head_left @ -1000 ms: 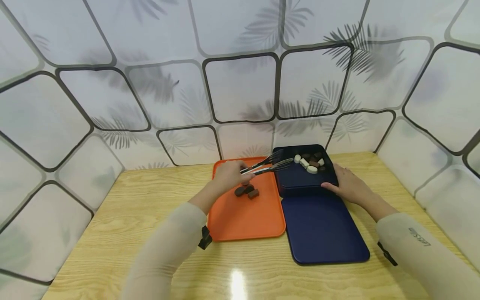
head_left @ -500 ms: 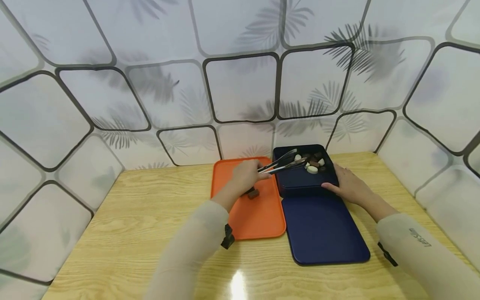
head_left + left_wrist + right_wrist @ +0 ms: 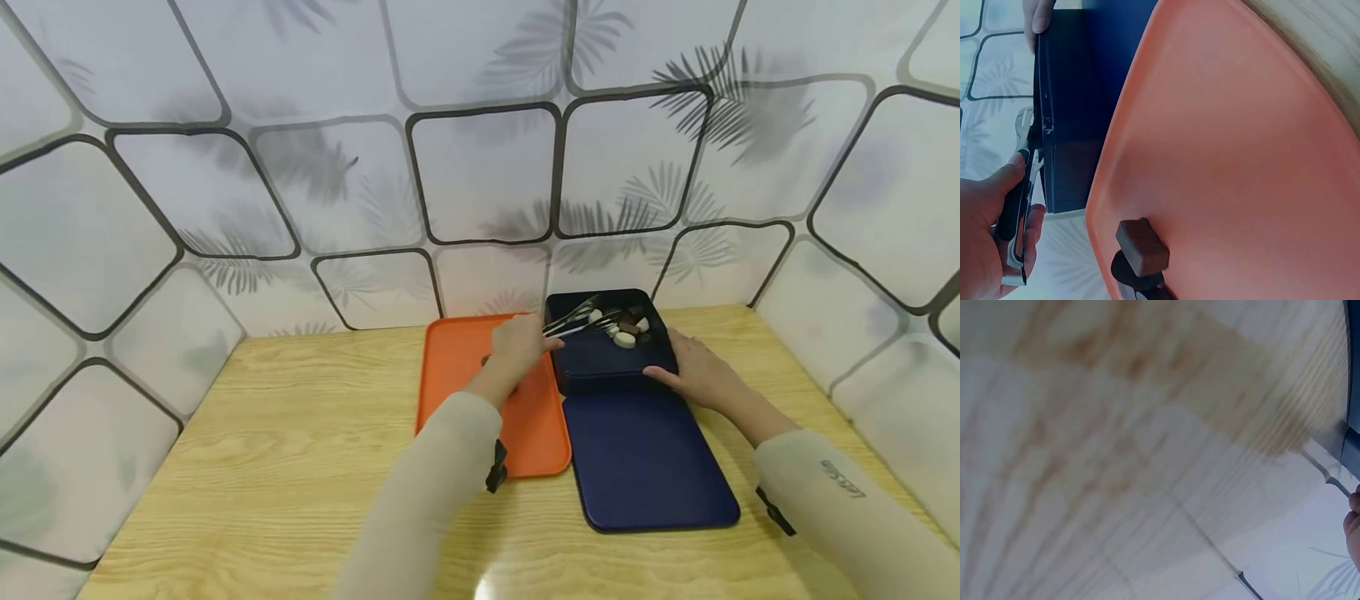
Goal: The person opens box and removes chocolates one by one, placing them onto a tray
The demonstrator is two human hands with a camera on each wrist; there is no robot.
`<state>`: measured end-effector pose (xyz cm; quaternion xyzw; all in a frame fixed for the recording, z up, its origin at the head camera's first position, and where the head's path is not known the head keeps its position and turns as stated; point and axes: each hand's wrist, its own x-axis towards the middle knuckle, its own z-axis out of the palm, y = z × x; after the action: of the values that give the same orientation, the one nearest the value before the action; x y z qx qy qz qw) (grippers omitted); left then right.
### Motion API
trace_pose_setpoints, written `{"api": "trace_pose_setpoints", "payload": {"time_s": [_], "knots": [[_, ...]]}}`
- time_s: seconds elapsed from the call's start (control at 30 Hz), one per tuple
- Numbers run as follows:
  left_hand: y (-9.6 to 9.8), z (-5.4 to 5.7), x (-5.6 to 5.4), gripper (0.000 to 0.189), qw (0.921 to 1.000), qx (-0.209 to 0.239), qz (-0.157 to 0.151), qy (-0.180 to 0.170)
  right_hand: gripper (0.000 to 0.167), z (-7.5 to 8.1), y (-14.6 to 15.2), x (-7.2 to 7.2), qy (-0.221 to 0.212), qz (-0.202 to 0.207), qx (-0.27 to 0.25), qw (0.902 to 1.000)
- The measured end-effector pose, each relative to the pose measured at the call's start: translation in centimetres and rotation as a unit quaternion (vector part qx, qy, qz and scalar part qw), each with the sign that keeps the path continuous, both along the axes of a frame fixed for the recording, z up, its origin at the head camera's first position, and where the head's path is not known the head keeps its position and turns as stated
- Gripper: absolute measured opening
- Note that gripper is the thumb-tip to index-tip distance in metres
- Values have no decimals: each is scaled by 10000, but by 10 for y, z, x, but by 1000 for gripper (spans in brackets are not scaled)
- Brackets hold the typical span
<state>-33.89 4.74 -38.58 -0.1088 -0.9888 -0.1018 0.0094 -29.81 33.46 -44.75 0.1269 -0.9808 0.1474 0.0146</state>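
In the head view my left hand (image 3: 519,343) grips a pair of metal tongs (image 3: 577,318) with dark handles. Their tips reach over the dark blue box (image 3: 596,367), close to a heap of white pieces (image 3: 624,340) and brown pieces (image 3: 628,328). Whether the tips hold a piece is too small to tell. My right hand (image 3: 697,367) grips the right side of the box, thumb at its front corner. Several brown chocolate-like pieces (image 3: 1143,247) lie on an orange tray (image 3: 532,442); my left hand and wrist hide most of them in the head view.
A flat dark blue lid (image 3: 652,467) lies in front of the box, close beside the tray. Everything rests on a light wooden table (image 3: 285,433). A patterned white wall covering (image 3: 480,175) rises behind and on both sides.
My left hand has moved right across the orange tray, carrying the tong tips farther over the box toward the pieces. My right hand has stayed at the box's side.
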Motion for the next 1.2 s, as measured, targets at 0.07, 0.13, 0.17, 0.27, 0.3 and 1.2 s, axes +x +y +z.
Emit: {"api": "trace_pose_setpoints", "payload": {"time_s": [0.07, 0.13, 0.17, 0.27, 0.3, 1.2], "knots": [[2, 0, -1, 40, 10000, -57, -59, 17, 96, -1, 0, 0, 9, -22, 12, 10000], [5, -1, -2, 39, 9999, -41, -99, 22, 96, -1, 0, 0, 9, -34, 15, 10000], [5, -1, -2, 39, 9999, -36, -104, 22, 96, -2, 0, 0, 8, -30, 19, 10000], [7, -1, -3, 38, 9999, -74, -114, 29, 96, -3, -1, 0, 18, 2, 26, 10000], [8, 0, -2, 38, 9998, -123, -123, 15, 96, -3, -1, 0, 34, 25, 21, 10000], [31, -12, -9, 30, 9950, -819, -578, 16, 95, -3, 1, -3, 63, -6, 38, 10000]]}}
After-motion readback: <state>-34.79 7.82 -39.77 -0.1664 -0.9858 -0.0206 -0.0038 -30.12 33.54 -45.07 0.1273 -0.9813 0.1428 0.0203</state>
